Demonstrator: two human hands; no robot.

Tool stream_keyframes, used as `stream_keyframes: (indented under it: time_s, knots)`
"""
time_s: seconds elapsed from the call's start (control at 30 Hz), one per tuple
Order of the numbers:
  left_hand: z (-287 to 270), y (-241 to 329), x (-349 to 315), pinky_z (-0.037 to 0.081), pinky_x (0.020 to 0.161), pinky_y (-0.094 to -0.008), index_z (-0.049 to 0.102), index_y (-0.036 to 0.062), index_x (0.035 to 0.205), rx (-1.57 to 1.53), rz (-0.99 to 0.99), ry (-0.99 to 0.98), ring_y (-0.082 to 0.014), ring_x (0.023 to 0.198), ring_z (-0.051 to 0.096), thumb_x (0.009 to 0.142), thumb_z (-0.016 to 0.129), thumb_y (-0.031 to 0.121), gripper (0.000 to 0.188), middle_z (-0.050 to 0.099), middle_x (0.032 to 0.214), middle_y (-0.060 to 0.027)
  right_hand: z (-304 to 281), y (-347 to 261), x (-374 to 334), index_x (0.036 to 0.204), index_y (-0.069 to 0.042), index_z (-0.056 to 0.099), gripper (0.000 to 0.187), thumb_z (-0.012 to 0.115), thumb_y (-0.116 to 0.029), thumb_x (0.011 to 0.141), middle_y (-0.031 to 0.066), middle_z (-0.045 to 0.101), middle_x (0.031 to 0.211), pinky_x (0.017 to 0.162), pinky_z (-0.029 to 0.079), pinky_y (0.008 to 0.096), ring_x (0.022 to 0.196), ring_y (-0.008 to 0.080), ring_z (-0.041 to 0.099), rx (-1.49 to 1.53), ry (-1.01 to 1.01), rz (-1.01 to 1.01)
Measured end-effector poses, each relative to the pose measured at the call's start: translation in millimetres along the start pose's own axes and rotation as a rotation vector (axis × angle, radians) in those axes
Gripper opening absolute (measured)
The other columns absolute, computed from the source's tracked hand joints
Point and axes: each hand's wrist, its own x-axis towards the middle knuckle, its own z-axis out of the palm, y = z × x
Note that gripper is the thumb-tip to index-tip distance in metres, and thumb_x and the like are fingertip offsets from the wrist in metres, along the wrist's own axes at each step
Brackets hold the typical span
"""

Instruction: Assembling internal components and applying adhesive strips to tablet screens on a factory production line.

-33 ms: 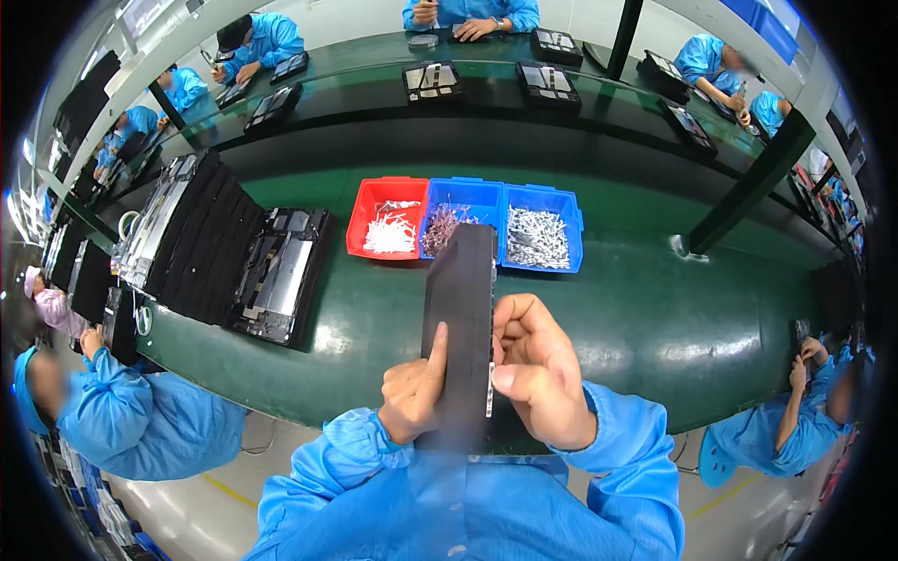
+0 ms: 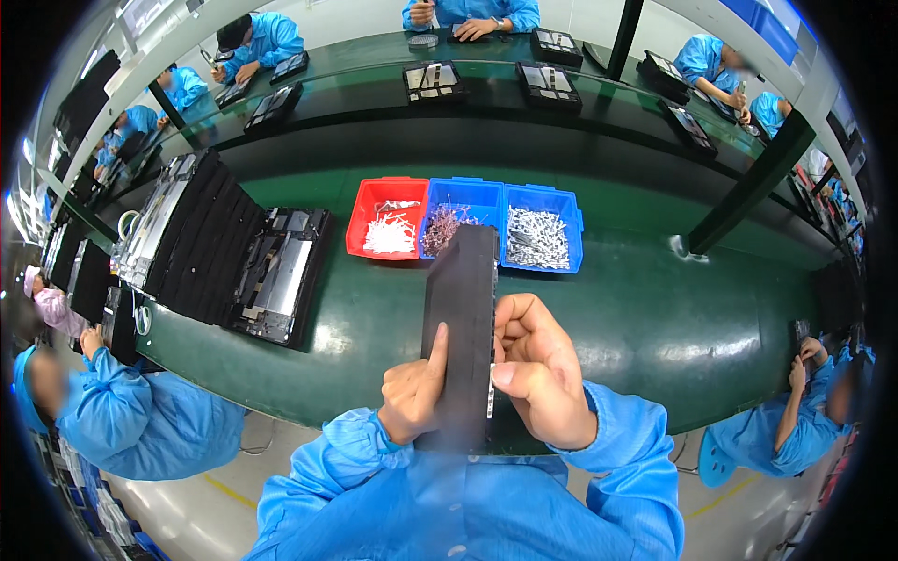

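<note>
A black flat electronics casing stands on edge in front of my body, its narrow side with small openings turned to the right. My left hand holds it from the left, index finger stretched along the dark face and the other fingers curled. At the right edge, my right hand is closed in a pinch, thumb and forefinger against the narrow side. Whatever lies between those fingertips is hidden. A pale strip with dark marks shows just below the thumb.
Behind the casing stand a red bin of white pieces, a blue bin of reddish pieces and another blue bin of silvery pieces. Stacked casings lean at left beside an open casing. A dark post rises right. Co-workers sit around.
</note>
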Motion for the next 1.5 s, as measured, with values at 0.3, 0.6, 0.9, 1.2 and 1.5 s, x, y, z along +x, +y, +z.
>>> stream_keyframes:
  time_s: [0.3,0.6,0.9,1.2,1.5]
  knots:
    - [1.8,3.3,-0.7,0.043,0.043,-0.0275,0.057,-0.019,0.131,0.009,-0.011,-0.008,-0.013,0.044,0.055,0.067,0.075,0.001,0.069,0.054,0.057,-0.0051,-1.8,-2.2,0.4,0.125,0.0,0.044,0.045,0.06,0.003,0.083,0.006,0.049,0.097,0.084,0.043,0.0288,0.091,0.0119,0.048,-0.009,-0.026,-0.033]
    - [1.1,0.0,-5.5,0.041,0.043,-0.0281,0.059,-0.0189,0.129,0.024,-0.014,-0.029,-0.0129,0.042,0.051,0.063,0.071,0.0,0.07,0.05,0.055,-0.0047,-1.5,-2.3,-0.8,0.127,-0.001,0.042,0.049,0.06,0.003,0.081,0.0052,0.046,0.097,0.084,0.041,0.028,0.092,0.0121,0.047,0.003,-0.029,-0.005]
    - [0.9,0.6,-2.5,0.045,0.046,-0.0289,0.059,-0.019,0.129,0.014,-0.036,0.019,-0.0151,0.046,0.059,0.065,0.07,0.0,0.068,0.057,0.059,-0.0082,14.6,25.8,-15.0,0.131,-0.005,0.033,0.069,0.066,-0.003,0.071,0.0066,0.042,0.114,0.095,0.038,0.0321,0.103,0.0159,0.043,-0.004,0.006,-0.173]
    - [-29.4,15.1,-23.7,0.044,0.06,-0.0257,0.063,0.0019,0.098,-0.582,-0.689,0.187,-0.0109,0.069,0.056,0.082,0.077,0.005,0.021,0.06,0.08,-0.0012,-34.3,-12.7,8.5,0.131,0.004,0.049,0.069,0.068,-0.045,0.087,0.0096,0.058,0.105,0.075,0.044,0.0277,0.089,0.0142,0.055,-0.574,0.366,-0.465]
    - [-30.5,-52.1,30.1,0.047,0.101,-0.0351,0.049,-0.0056,0.14,-1.284,-1.218,-0.758,-0.0207,0.118,0.059,0.084,0.082,0.024,0.071,0.064,0.131,-0.0118,-82.9,50.3,-62.5,0.139,-0.005,0.049,0.054,0.068,-0.012,0.089,0.0134,0.068,0.103,0.046,0.043,0.0272,0.063,0.0188,0.063,0.17,0.088,0.539]
